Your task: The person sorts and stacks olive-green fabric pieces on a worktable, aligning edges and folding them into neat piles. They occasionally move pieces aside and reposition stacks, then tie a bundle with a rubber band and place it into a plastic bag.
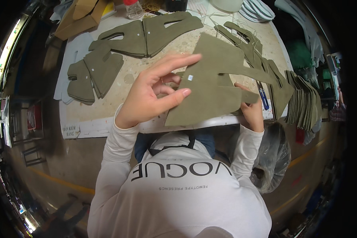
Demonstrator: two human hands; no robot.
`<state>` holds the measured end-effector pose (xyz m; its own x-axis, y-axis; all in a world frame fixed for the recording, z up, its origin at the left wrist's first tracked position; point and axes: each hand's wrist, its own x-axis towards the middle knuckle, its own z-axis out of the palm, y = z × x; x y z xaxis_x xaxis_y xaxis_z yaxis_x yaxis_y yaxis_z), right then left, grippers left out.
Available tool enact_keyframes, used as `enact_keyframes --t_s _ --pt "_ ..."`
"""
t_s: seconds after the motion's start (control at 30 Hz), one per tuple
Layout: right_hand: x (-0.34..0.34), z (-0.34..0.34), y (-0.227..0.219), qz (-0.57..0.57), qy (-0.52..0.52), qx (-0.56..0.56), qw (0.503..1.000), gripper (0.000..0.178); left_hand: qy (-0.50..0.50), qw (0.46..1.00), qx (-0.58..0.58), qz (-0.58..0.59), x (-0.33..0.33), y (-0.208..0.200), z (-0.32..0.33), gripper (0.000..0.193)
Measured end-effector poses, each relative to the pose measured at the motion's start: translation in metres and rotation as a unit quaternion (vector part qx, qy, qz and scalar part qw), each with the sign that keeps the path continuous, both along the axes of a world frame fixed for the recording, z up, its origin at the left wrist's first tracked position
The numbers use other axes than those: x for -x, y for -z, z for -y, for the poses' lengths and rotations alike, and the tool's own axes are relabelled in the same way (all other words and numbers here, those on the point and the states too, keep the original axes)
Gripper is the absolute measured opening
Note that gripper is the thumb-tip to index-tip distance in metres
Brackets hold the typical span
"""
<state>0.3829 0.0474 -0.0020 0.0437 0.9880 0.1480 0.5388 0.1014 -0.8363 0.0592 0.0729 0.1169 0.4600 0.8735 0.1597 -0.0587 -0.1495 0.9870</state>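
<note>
An olive-green cut fabric piece (210, 95) with a slot and a small white sticker is held up over the table's near edge. My right hand (253, 113) grips its lower right part, the fingers partly hidden behind the cloth. At its left edge is my left hand (146, 91), thumb and forefinger spread wide in front of the cloth, the other fingers loosely bent. Stacks of similar olive pieces lie around: a double stack (146, 35) at the back, another stack (93, 73) on the left, and slotted pieces (279, 81) on the right.
Blue-handled snips (262, 97) lie by my right hand on the table (91, 123). A thick fabric bundle (303, 101) hangs at the right edge. Further back are a cardboard box (79, 18), a red-lidded jar (133, 8) and grey cut pieces (257, 10). A clear plastic bag (275, 154) stands below.
</note>
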Motion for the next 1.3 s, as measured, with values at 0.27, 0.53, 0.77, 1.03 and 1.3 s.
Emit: enact_keyframes --t_s 0.27,0.53,0.77,1.03,1.3 --pt "0.004 0.005 -0.015 -0.026 0.016 0.117 0.993 0.042 -0.087 0.983 0.135 -0.088 0.033 0.088 -0.001 0.058" --pt "0.015 -0.021 -0.042 -0.140 -0.090 0.066 0.984 0.045 -0.116 0.983 0.103 -0.100 0.036 0.095 0.016 0.059" --pt "-0.007 -0.017 -0.124 -0.005 -0.015 -0.064 0.998 0.045 -0.169 0.969 0.032 -0.176 0.050 0.092 0.034 0.054" --pt "0.101 -0.021 -0.079 0.145 -0.100 -0.066 0.982 0.050 -0.218 0.971 0.071 -0.062 0.031 0.086 0.036 0.044" --pt "0.177 0.004 -0.059 -0.062 -0.208 0.008 0.976 0.049 -0.245 0.945 0.099 -0.191 0.020 0.077 0.045 0.046"
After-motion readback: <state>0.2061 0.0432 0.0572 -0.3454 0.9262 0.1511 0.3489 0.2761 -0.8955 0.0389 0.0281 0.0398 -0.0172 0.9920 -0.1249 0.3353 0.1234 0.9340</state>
